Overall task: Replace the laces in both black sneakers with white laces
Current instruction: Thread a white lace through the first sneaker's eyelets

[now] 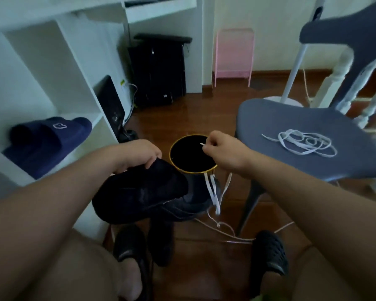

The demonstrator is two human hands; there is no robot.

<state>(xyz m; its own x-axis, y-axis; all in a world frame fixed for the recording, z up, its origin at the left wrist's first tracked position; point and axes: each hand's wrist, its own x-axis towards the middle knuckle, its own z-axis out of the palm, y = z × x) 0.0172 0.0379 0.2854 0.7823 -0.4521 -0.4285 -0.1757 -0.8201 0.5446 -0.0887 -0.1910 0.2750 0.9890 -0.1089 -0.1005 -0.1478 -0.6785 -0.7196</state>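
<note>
Black sneaker (143, 190) gripped by left hand (137, 154); right hand (220, 148) pinches white lace (213, 192).

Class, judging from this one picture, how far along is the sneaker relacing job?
Done: nothing finished is visible. In hand: the left hand holds a black sneaker while the right hand pinches the tip of a white lace hanging beside it. Left: the spare white lace lies unused on the chair.
</note>
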